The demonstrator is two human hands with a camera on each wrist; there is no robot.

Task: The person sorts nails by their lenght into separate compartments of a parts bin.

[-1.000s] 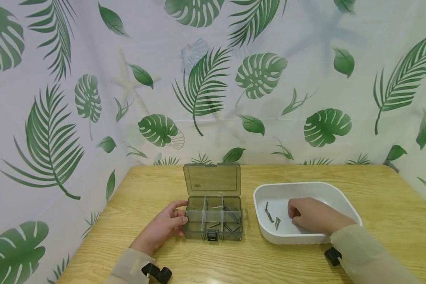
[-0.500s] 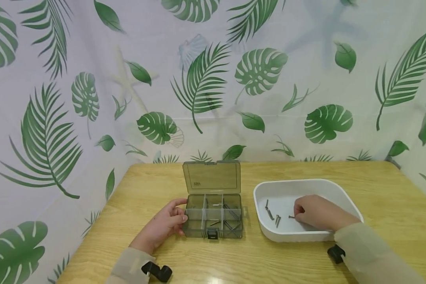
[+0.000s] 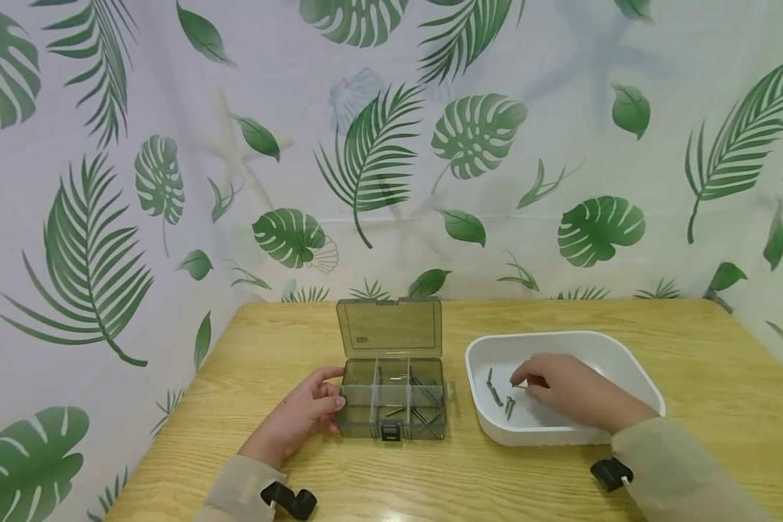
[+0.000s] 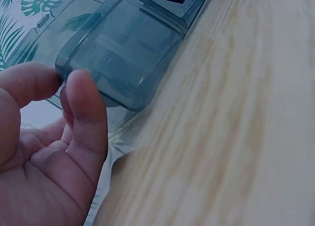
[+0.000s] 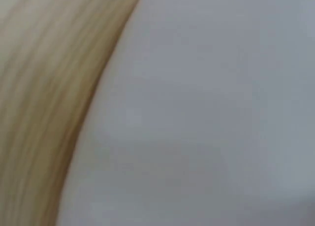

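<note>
In the head view, my right hand (image 3: 564, 384) is inside the white tray (image 3: 638, 366), pinching a small screw (image 3: 520, 386) between thumb and fingertips. Several other screws (image 3: 494, 394) lie at the tray's left end. To the left stands a smoky, see-through compartment box (image 3: 356, 420), its lid (image 3: 391, 330) raised. My left hand (image 3: 307, 413) holds the box by its left side; in the left wrist view, the thumb (image 4: 86, 100) and index finger meet its corner. Loose screws (image 3: 424, 417) lie in the box's middle and right compartments. The right wrist view shows only the blurred tray wall (image 5: 197, 113) and table, no hand.
Both box and tray stand on a wood-grain table (image 3: 287, 333), with a strip of tabletop between them. Behind the table hangs a white cloth (image 3: 391, 275) printed with green leaves. Black camera mounts (image 3: 288, 500) sit on both wrists.
My right hand has shifted left within the tray, toward the loose screws, with a screw now showing at its fingertips. The left hand and the box have stayed in place.
</note>
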